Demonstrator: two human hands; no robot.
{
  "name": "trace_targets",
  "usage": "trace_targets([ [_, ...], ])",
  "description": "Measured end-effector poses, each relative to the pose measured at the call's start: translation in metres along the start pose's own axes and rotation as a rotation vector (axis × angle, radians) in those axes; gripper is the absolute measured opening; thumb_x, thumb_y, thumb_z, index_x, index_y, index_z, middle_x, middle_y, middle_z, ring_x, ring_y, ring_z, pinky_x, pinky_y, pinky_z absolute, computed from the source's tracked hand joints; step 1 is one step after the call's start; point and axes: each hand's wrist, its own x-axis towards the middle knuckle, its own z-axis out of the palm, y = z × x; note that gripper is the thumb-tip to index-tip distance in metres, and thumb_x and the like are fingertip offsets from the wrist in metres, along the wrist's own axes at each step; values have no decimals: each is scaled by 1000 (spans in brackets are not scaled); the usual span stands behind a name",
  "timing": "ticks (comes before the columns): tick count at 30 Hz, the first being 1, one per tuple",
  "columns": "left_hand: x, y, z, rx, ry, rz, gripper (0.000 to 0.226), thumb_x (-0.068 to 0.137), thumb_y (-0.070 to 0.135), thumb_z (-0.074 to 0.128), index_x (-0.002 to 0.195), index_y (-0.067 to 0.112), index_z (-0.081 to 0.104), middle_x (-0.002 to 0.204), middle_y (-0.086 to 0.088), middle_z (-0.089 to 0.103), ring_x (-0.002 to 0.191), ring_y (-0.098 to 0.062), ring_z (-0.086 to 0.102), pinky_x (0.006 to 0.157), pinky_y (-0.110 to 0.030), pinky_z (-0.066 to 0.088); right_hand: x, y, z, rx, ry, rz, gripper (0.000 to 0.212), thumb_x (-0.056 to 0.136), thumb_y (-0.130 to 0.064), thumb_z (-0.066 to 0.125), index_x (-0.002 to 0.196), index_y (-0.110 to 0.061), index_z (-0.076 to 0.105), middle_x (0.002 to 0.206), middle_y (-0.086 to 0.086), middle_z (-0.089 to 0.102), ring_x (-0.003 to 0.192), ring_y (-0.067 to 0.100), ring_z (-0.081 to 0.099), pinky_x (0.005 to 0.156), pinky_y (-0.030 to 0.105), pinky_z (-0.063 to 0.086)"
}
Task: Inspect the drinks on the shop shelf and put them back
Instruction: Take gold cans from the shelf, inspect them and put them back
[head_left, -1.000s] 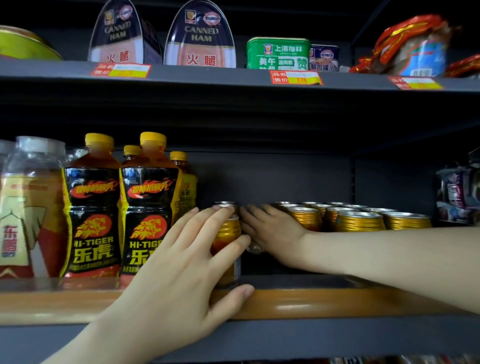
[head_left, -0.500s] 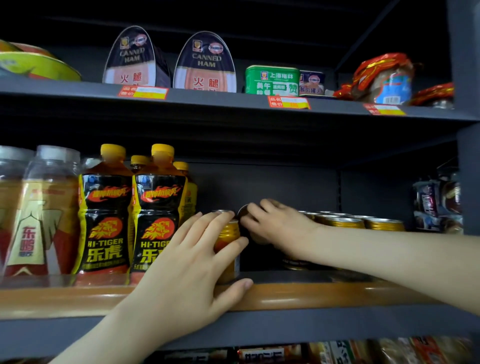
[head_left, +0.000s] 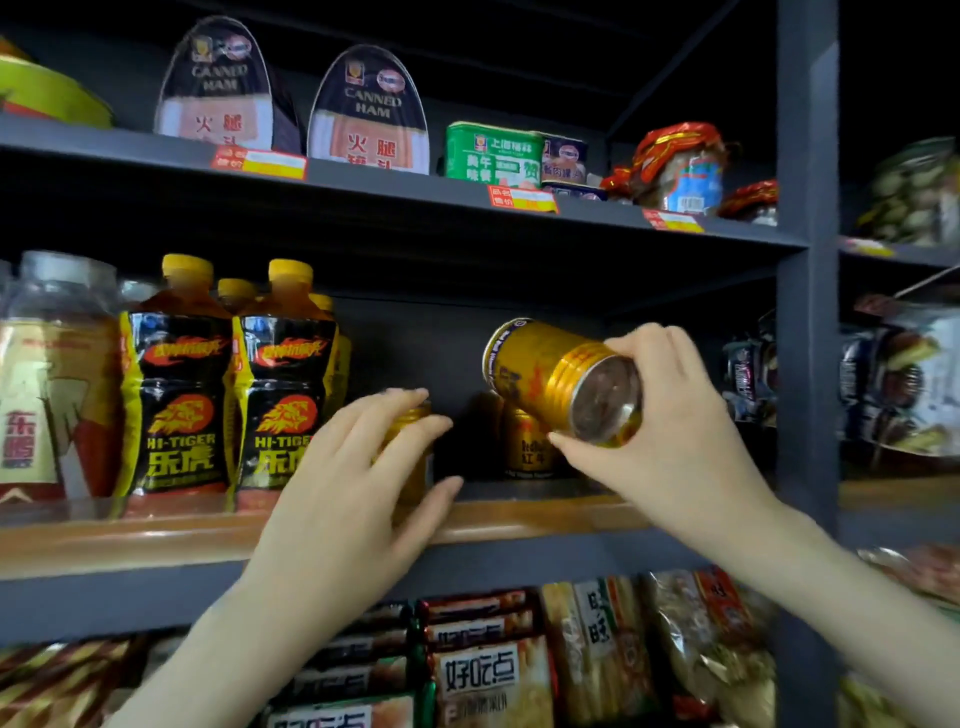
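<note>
Here the right hand (head_left: 675, 431) grips a gold can (head_left: 550, 369) tipped base-near above the shelf (head_left: 545, 512); rigid, slick, likely full and weighty, best clasped round its wall. The left hand (head_left: 353, 488) rests straight-fingered on a standing can (head_left: 415, 457).

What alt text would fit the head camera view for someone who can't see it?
A person's right hand holds a gold drink can tilted in front of a shop shelf, base toward the camera. The left hand rests against a second gold can standing at the shelf's front, beside Hi-Tiger bottles; canned ham tins sit above.
</note>
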Motion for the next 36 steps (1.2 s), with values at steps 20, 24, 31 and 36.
trace_targets([
  [20, -224, 253, -15, -1419, -495, -1448, 58, 64, 38, 81, 113, 24, 53, 103, -7, 67, 90, -26, 66, 81, -39, 54, -311, 1, -53, 1350, -644, 1168, 92, 44, -58, 90, 119, -13, 62, 113, 13, 67, 99, 27, 67, 72, 31, 56],
  [24, -243, 294, -25, -1437, -608, -1674, 94, 49, 61, 86, 121, 10, 53, 86, -21, 71, 76, -28, 71, 73, -35, 58, -342, -9, -54, 1421, -692, 1404, 79, 64, -56, 79, 124, -9, 60, 123, 16, 64, 109, 30, 63, 90, 40, 55],
  [31, -243, 312, -32, -1282, -811, -1754, 83, 79, 77, 39, 98, 0, 61, 77, -19, 70, 70, -28, 69, 65, -32, 57, -361, -18, -65, 1588, -756, 1673, 43, 88, -34, 55, 122, -8, 60, 118, 15, 68, 98, 24, 68, 79, 35, 56],
  [36, -237, 319, -38, -1081, -837, -1542, 37, 93, 41, 45, 100, 7, 56, 72, -8, 72, 69, -23, 69, 73, -36, 57, -365, -24, -66, 1644, -634, 1916, 38, 95, -36, 51, 112, -4, 64, 112, 19, 69, 89, 28, 71, 64, 34, 59],
])
